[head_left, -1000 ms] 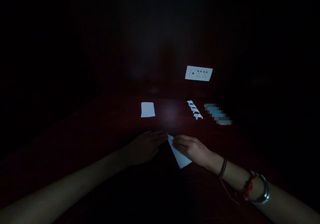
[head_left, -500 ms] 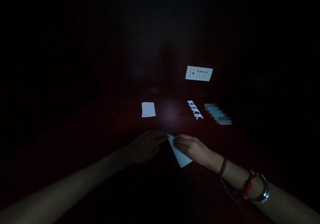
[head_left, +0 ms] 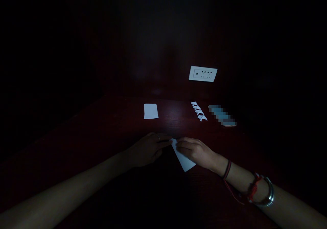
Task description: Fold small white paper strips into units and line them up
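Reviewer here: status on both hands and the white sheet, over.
Right hand on the white sheet; left hand at its far corner. Folded paper pieces and paper rectangle beyond, touching neither hand.

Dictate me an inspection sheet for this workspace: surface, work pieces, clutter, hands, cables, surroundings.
Surface: dark reddish table, dimly lit.
Work pieces: white paper sheet, partly covered; white paper stack farther back; row of folded paper pieces right of it.
Clutter: apparent phone, pixelated, beside the folded row.
Hands: left hand has fingertips at the sheet's far corner; right hand lies on the sheet.
Cables: nothing seen; only a thin wristband cord.
Surroundings: white wall socket, nothing plugged in; elsewhere mostly too dark to tell.
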Motion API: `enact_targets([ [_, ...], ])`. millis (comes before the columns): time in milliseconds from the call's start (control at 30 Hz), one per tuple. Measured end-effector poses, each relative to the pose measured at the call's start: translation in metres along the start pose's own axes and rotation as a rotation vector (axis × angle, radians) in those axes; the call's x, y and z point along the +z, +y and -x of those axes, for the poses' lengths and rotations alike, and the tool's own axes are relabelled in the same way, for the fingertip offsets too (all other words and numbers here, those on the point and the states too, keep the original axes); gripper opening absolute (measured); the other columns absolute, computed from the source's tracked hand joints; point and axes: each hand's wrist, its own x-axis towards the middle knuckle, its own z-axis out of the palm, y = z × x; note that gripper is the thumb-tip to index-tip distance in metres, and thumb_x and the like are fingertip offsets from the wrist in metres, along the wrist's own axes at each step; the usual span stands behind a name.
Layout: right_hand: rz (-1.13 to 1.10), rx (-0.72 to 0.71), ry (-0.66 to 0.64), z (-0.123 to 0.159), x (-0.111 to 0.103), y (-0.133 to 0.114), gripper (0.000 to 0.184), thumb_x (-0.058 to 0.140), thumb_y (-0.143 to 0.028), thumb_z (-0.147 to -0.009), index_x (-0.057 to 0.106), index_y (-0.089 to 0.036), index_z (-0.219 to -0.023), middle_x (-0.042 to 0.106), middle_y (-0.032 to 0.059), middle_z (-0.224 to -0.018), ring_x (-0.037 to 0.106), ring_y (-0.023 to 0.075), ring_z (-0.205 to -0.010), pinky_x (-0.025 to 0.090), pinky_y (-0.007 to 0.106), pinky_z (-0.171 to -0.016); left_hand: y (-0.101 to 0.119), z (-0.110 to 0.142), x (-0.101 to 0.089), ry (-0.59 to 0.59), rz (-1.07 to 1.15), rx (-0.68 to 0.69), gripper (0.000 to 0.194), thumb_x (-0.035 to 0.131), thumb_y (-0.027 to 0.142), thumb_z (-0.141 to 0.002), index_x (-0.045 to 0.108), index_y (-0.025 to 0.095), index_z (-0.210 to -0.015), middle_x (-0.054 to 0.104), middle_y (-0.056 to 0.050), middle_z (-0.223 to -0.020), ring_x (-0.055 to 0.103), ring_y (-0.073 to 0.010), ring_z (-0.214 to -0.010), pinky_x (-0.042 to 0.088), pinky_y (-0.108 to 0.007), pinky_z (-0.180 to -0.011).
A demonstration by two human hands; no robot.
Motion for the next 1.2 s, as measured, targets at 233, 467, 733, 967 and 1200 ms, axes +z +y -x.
enact_targets([
  [233,0.038,-0.007,-0.025,0.001,0.001,0.001,0.022,0.035,-0.014,-0.087,0.057,-0.014,-0.087,0.058,0.0064,-0.092,0.05,0.0155,-0.094,0.047,0.027,-0.077,-0.001,0.0,0.001,-0.029,-0.028,-0.001,0.052,0.039,0.009,-0.076,0.034,0.024,-0.125,0.036,0.0,-0.13,0.032,-0.018,-0.118,0.028,-0.039,-0.095],
  [467,0.042,-0.023,-0.005,0.0,0.001,0.002,0.021,0.036,-0.014,-0.086,0.057,-0.014,-0.087,0.058,0.0064,-0.09,0.05,0.0149,-0.092,0.047,0.026,-0.077,0.001,0.0,0.002,-0.054,-0.039,-0.021,0.056,0.04,0.006,-0.074,0.03,0.024,-0.127,0.032,0.0,-0.132,0.03,-0.0181,-0.119,0.027,-0.038,-0.096],
  [733,0.025,-0.007,-0.009,0.001,0.003,0.002,0.022,0.036,-0.015,-0.086,0.057,-0.014,-0.089,0.057,0.0064,-0.092,0.05,0.0149,-0.093,0.047,0.026,-0.077,0.0,0.0,0.003,-0.035,-0.029,-0.021,0.057,0.04,0.005,-0.073,0.031,0.024,-0.126,0.034,0.0,-0.131,0.03,-0.018,-0.119,0.027,-0.038,-0.096],
  [967,-0.001,-0.01,-0.031,0.0,0.0,0.002,0.024,0.034,-0.014,-0.086,0.058,-0.014,-0.091,0.058,0.0072,-0.094,0.049,0.0164,-0.095,0.046,0.028,-0.078,-0.006,0.004,0.011,-0.014,-0.096,-0.054,0.057,0.041,0.007,-0.073,0.033,0.029,-0.125,0.035,0.005,-0.13,0.026,-0.0204,-0.12,0.027,-0.04,-0.094],
  [1200,-0.128,0.003,-0.013,0.002,-0.002,0.006,0.025,0.038,-0.009,-0.081,0.057,-0.015,-0.097,0.058,0.0063,-0.095,0.05,0.0152,-0.095,0.043,0.029,-0.084,-0.01,0.006,0.018,0.013,-0.125,-0.061,0.053,0.042,0.011,-0.075,0.034,0.03,-0.124,0.034,0.004,-0.131,0.025,-0.0239,-0.12,0.025,-0.043,-0.094],
])
